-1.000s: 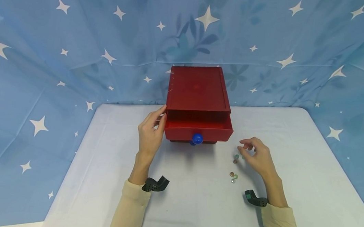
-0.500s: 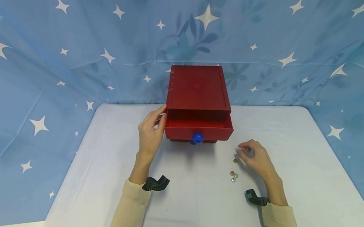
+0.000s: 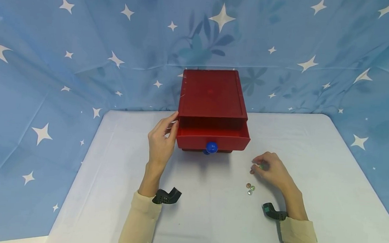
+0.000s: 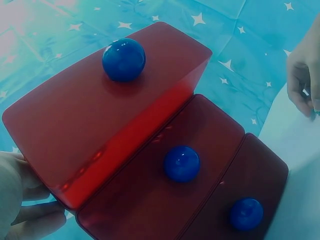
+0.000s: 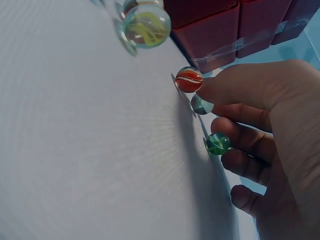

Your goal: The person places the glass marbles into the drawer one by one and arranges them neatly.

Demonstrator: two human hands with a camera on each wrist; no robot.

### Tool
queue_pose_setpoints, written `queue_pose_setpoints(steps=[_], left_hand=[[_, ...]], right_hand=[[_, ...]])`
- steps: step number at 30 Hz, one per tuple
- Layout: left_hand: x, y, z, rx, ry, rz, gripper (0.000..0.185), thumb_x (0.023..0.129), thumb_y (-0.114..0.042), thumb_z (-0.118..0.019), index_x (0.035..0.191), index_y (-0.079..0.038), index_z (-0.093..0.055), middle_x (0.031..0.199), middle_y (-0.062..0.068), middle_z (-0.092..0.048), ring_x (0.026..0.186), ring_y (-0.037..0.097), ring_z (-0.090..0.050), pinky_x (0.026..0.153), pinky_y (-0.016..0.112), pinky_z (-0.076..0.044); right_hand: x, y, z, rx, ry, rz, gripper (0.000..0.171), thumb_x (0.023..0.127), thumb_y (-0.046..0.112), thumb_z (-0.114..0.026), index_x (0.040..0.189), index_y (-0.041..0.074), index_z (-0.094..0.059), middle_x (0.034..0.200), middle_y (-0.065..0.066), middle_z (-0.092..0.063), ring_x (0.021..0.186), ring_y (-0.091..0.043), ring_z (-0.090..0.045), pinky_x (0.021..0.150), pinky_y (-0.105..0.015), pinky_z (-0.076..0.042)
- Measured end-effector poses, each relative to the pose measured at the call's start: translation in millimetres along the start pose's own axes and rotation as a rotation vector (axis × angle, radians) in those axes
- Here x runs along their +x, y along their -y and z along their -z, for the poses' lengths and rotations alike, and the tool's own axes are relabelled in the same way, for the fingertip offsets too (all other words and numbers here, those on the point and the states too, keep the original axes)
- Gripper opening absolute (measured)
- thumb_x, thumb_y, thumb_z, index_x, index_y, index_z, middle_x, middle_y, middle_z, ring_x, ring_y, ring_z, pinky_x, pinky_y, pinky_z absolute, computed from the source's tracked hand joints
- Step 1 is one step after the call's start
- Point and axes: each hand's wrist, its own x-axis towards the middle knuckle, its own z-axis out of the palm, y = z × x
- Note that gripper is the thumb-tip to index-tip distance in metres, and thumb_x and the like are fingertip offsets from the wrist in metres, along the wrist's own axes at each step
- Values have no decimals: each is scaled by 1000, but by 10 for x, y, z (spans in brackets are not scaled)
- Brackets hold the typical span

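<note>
One clear marble (image 5: pixel 202 105) perhaps newly between fingers (image 5: pixel 245 142)

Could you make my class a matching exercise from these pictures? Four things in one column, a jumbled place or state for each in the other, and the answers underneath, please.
Column one
1. Top drawer
2. Middle drawer
3. Left hand
4. Right hand

Column two
A. Down by the marbles
B. Pushed in
C. At the left side of the red cabinet
D. Pulled out

Right pairs
1 – D
2 – B
3 – C
4 – A
</note>
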Motion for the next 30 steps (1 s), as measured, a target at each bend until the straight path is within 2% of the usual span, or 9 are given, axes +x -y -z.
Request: queue_pose_setpoints(steps=[15, 30], left_hand=[[-4, 1, 1, -1, 3, 2, 33, 97, -9, -64, 130, -8, -68, 115, 12, -74, 91, 25, -75, 78, 38, -64], [-9, -11, 4, 0, 6, 6, 33, 97, -8, -64, 130, -8, -67, 116, 13, -74, 91, 25, -74, 78, 36, -64]], right_hand=[[-12, -28, 17, -8, 40, -19, 15, 87, 16, -73, 100, 9, -72, 98, -7, -68, 106, -29, -54, 95, -53, -47], [-14, -39, 19, -23, 38, -16, 12, 87, 16, -74, 98, 10, -72, 96, -6, -67, 106, -29, -54, 95, -53, -47]])
